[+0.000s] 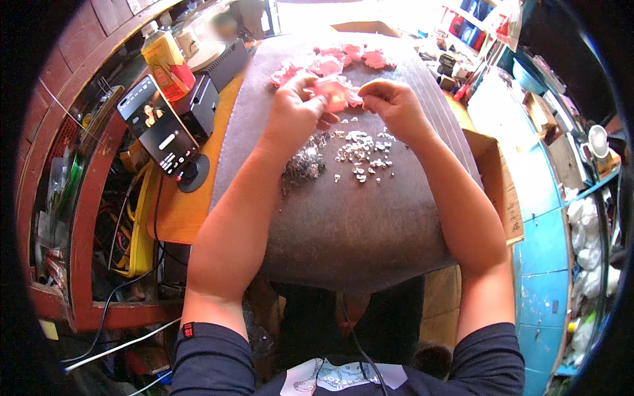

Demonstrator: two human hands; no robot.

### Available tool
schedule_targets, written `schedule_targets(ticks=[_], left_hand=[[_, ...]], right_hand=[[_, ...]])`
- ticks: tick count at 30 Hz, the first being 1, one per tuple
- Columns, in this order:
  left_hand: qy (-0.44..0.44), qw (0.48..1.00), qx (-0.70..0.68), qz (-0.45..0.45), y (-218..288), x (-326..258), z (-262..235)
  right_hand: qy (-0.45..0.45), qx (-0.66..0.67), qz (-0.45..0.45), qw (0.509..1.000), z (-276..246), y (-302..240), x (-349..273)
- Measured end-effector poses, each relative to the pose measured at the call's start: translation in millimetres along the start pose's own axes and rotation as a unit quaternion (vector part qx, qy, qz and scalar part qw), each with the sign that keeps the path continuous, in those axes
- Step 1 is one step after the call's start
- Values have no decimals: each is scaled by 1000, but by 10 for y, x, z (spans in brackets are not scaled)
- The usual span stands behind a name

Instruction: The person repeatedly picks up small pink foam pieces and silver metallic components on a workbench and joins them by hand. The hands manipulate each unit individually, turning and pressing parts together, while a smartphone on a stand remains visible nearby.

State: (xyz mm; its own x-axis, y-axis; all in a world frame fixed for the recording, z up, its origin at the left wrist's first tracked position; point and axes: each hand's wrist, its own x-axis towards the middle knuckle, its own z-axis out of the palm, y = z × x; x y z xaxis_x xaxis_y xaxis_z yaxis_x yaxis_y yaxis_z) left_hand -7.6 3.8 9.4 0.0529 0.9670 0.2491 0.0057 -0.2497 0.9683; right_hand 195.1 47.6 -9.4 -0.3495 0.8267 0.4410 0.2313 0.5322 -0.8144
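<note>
My left hand (298, 107) holds a pink ruffled piece, perhaps a fabric flower (337, 94), over the far half of the dark table mat. The fingertips of my right hand (393, 109) are pinched together at its right edge; whether a small part sits between them is too small to tell. Beyond my hands lie several more pink ruffled pieces (353, 53). Below them, small shiny metal-looking parts (362, 153) are scattered on the mat. To their left is a dark clump of fine, pin-like bits (306, 162).
On the left a phone (158, 125) stands on a round-based holder, with a yellow-and-red drink bottle (165, 61) behind it. An open cardboard box (495, 171) is at the table's right side. Cluttered shelves flank both sides. A cable (360, 340) hangs in front of me.
</note>
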Motion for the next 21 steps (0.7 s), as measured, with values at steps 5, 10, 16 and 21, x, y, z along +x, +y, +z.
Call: schedule_targets(ticks=[5,10,16,21], left_hand=[[33,999,-6,-8,34,-6,-20],[37,999,20,-2,55,-40,20],[-4,999,41,-31,12,-12,25],[-77,994,64,-53,2,-81,67]], right_hand=[[-113,-390,-128,905,62,88,109],[-99,-471,-204,852,193,216,162],[-29,-415,-161,895,134,316,158],[37,-235,-101,966,69,-116,-13]])
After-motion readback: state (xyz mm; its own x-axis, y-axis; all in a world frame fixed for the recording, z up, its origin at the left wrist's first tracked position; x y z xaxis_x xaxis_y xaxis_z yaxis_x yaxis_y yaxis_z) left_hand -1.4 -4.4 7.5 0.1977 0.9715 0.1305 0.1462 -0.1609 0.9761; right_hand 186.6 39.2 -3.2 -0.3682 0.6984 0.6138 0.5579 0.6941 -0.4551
